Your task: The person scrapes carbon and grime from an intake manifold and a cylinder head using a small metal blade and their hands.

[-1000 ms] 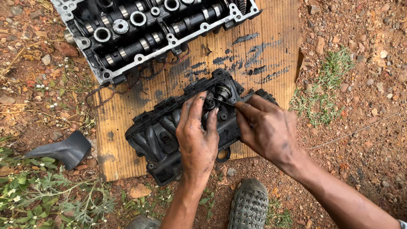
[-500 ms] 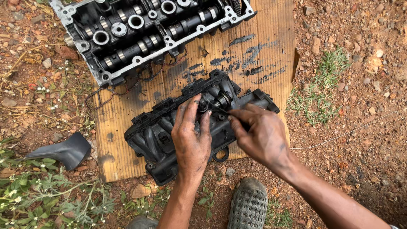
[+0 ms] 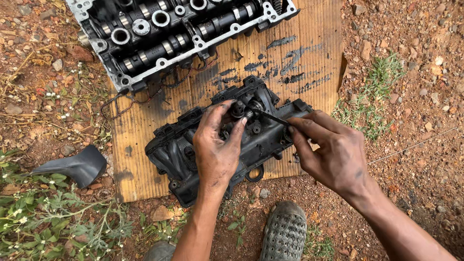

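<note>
A small dark round part (image 3: 238, 109) is pinched between thumb and fingers of the left hand (image 3: 217, 147), just above the black engine cover (image 3: 183, 150) that lies across the middle of the oil-stained cardboard sheet (image 3: 309, 72). A thin dark tool (image 3: 268, 117) is gripped in the closed fingers of the right hand (image 3: 333, 154), its tip touching the part from 3 o'clock. The cylinder head (image 3: 159, 34) is seen at 11 o'clock of the cover, a black plastic piece (image 3: 77, 166) at 9 o'clock on the dirt, and a shoe (image 3: 284, 237) at 6 o'clock.
</note>
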